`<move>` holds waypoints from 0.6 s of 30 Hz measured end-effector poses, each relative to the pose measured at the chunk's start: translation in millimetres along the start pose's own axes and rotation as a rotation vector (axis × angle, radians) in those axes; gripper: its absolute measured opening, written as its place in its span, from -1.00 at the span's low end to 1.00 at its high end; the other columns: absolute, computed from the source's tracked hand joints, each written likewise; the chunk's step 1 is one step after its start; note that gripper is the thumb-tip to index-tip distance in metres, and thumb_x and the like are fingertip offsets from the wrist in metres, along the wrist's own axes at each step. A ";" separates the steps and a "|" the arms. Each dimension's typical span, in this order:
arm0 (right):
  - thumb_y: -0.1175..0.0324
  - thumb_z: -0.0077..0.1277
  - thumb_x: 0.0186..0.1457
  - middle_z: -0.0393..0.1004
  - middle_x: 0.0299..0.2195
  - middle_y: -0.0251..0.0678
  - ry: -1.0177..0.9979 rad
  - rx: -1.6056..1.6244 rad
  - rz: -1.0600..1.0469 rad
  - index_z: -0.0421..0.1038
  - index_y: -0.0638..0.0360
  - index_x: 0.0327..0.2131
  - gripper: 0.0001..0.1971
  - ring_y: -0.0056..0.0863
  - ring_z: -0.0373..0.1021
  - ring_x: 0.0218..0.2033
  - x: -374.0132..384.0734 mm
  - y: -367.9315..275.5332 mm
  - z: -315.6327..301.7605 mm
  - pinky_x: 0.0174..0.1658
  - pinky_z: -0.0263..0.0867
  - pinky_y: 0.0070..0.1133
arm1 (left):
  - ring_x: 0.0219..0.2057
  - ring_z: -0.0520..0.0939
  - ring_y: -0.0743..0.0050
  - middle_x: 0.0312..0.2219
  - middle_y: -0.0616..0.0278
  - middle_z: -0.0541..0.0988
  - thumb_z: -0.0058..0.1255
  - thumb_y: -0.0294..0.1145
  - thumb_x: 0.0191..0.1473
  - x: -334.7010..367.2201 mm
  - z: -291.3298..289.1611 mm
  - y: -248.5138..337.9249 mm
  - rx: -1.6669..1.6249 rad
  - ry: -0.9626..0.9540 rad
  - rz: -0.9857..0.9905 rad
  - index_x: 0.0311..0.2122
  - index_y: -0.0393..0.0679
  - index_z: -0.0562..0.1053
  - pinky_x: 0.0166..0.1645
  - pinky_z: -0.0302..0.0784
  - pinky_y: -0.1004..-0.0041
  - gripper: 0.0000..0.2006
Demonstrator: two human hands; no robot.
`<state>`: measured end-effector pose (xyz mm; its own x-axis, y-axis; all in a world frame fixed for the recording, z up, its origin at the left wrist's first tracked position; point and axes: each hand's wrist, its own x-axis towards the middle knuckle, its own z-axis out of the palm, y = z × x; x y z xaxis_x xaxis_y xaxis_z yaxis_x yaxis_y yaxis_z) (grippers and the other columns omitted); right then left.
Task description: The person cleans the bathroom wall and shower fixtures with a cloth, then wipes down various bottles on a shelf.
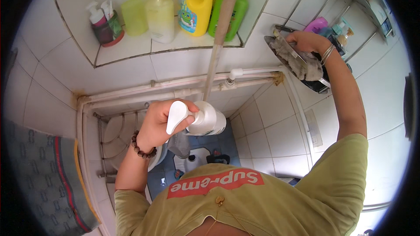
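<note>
My left hand (pixel 164 120) is closed round the neck of a white pump bottle (pixel 213 121), just under its white pump head (pixel 176 116). The bottle is held in the air in front of my chest, its body leaning to the right. At the upper right my right hand (pixel 308 43) grips a damp-looking grey cloth (pixel 291 56). It presses the cloth on a dark wall shelf (pixel 316 86), and the cloth drapes along the shelf. The fingertips are partly hidden in its folds.
A ledge (pixel 131 52) holds a yellow jug (pixel 192 4), a green bottle (pixel 236 17), a cream pump bottle (pixel 159 15), a green cup (pixel 134 16) and small pump bottles (pixel 105 24). A pole (pixel 223 22) stands before it. Toiletries (pixel 341 28), a mirror (pixel 365 0), pipes (pixel 175 94) and a towel (pixel 48 179) surround me.
</note>
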<state>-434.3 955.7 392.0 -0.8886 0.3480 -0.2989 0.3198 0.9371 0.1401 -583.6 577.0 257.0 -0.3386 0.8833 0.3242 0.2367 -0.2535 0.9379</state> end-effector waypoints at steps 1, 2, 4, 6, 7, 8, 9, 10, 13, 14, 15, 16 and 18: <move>0.48 -0.10 -0.27 0.41 -0.52 -0.18 -0.144 -0.128 0.150 0.36 0.23 -0.38 -0.76 -0.40 0.31 -0.49 -6.6 -10.8 -6.1 -0.40 0.21 -0.52 | -0.52 0.40 0.76 -0.57 0.37 0.48 0.03 -0.46 -0.14 -3.4 -1.5 -0.2 0.015 0.007 0.009 -0.41 -0.23 0.44 -0.43 0.33 0.68 -0.87; 0.48 -0.10 -0.27 0.41 -0.52 -0.18 -0.147 -0.131 0.141 0.36 0.23 -0.38 -0.76 -0.40 0.31 -0.49 -6.5 -13.4 -4.4 -0.40 0.21 -0.52 | -0.52 0.40 0.76 -0.57 0.37 0.48 0.03 -0.47 -0.14 -7.0 -3.1 -0.4 0.030 0.016 0.018 -0.41 -0.23 0.44 -0.43 0.33 0.68 -0.87; 0.43 -0.08 -0.31 0.42 -0.56 -0.17 -0.121 -0.064 0.286 0.41 0.19 -0.41 -0.75 -0.36 0.32 -0.54 -13.3 -11.3 -4.6 -0.45 0.22 -0.52 | -0.51 0.41 0.76 -0.56 0.37 0.49 0.03 -0.46 -0.14 -12.1 -5.5 1.1 0.022 0.024 0.023 -0.40 -0.23 0.44 -0.42 0.33 0.68 -0.87; 0.41 -0.08 -0.30 0.42 -0.57 -0.13 -0.135 -0.082 0.254 0.42 0.21 -0.45 -0.77 -0.32 0.33 -0.54 -6.1 6.8 -0.4 -0.44 0.23 -0.51 | -0.50 0.41 0.76 -0.55 0.36 0.49 0.04 -0.46 -0.14 -14.0 -5.6 2.6 0.018 0.025 0.029 -0.40 -0.23 0.43 -0.42 0.33 0.68 -0.86; 0.40 -0.08 -0.29 0.41 -0.58 -0.10 -0.146 -0.095 0.216 0.42 0.24 -0.48 -0.79 -0.29 0.34 -0.53 1.4 11.1 2.3 -0.43 0.23 -0.49 | -0.50 0.41 0.75 -0.54 0.36 0.49 0.04 -0.46 -0.14 -14.6 -7.1 3.0 0.027 0.012 0.005 -0.39 -0.23 0.43 -0.41 0.33 0.68 -0.86; 0.40 -0.08 -0.29 0.41 -0.58 -0.10 -0.144 -0.095 0.214 0.42 0.24 -0.48 -0.79 -0.29 0.34 -0.53 6.9 13.0 5.4 -0.43 0.23 -0.49 | -0.49 0.41 0.75 -0.53 0.36 0.49 0.04 -0.47 -0.14 -15.2 -7.9 3.7 0.038 -0.001 -0.019 -0.39 -0.23 0.43 -0.40 0.33 0.68 -0.86; 0.43 -0.11 -0.27 0.41 -0.54 -0.04 -0.056 -0.170 0.292 0.42 0.30 -0.47 -0.79 -0.22 0.36 -0.49 14.2 11.7 7.8 -0.41 0.25 -0.45 | -0.49 0.41 0.75 -0.53 0.36 0.49 0.04 -0.47 -0.14 -16.0 -8.8 3.2 0.042 0.003 -0.021 -0.39 -0.23 0.43 -0.40 0.33 0.68 -0.86; 0.46 -0.14 -0.25 0.41 -0.51 0.01 0.033 -0.247 0.379 0.41 0.36 -0.47 -0.78 -0.15 0.37 -0.45 17.5 14.2 9.8 -0.39 0.27 -0.41 | -0.48 0.41 0.75 -0.52 0.36 0.49 0.04 -0.47 -0.14 -15.6 -6.8 3.1 0.018 0.003 -0.017 -0.39 -0.23 0.43 -0.40 0.33 0.68 -0.86; 0.37 -0.11 -0.25 0.39 -0.56 0.05 0.144 -0.235 0.310 0.38 0.42 -0.52 -0.75 -0.12 0.34 -0.46 36.2 57.9 34.4 -0.36 0.24 -0.41 | -0.48 0.41 0.76 -0.51 0.36 0.49 0.03 -0.48 -0.14 -11.8 -0.6 2.2 -0.019 -0.011 -0.001 -0.38 -0.22 0.43 -0.40 0.34 0.67 -0.86; 0.37 -0.11 -0.25 0.39 -0.56 0.05 0.147 -0.235 0.311 0.38 0.42 -0.52 -0.75 -0.12 0.34 -0.46 35.9 68.0 36.5 -0.36 0.24 -0.41 | -0.48 0.41 0.76 -0.51 0.37 0.49 0.03 -0.48 -0.13 -10.4 0.7 1.8 -0.032 -0.020 0.003 -0.39 -0.22 0.43 -0.40 0.34 0.67 -0.87; 0.38 -0.12 -0.24 0.39 -0.55 0.05 0.169 -0.225 0.274 0.38 0.41 -0.50 -0.75 -0.10 0.34 -0.46 34.0 67.2 37.4 -0.36 0.24 -0.41 | -0.48 0.41 0.76 -0.51 0.37 0.49 0.03 -0.48 -0.13 -10.7 1.4 1.4 -0.030 -0.019 0.000 -0.39 -0.22 0.43 -0.40 0.34 0.67 -0.87; 0.38 -0.12 -0.23 0.39 -0.53 0.05 0.190 -0.215 0.239 0.37 0.41 -0.48 -0.75 -0.08 0.33 -0.46 32.0 66.3 38.7 -0.36 0.24 -0.42 | -0.48 0.41 0.76 -0.51 0.37 0.49 0.03 -0.48 -0.13 -10.4 2.1 1.0 -0.008 -0.015 -0.009 -0.39 -0.22 0.43 -0.40 0.34 0.67 -0.87; 0.43 -0.16 -0.24 0.39 -0.52 0.04 0.129 -0.190 0.174 0.39 0.38 -0.50 -0.79 -0.11 0.35 -0.47 23.9 51.8 35.1 -0.39 0.25 -0.40 | -0.48 0.41 0.76 -0.52 0.37 0.50 0.03 -0.48 -0.13 -9.4 2.9 0.8 0.014 -0.005 -0.023 -0.39 -0.22 0.43 -0.40 0.34 0.67 -0.87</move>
<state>-427.4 1013.6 359.0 -0.8642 0.4848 -0.1345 0.4141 0.8373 0.3569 -577.5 569.6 254.4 -0.3396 0.8908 0.3018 0.2412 -0.2276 0.9434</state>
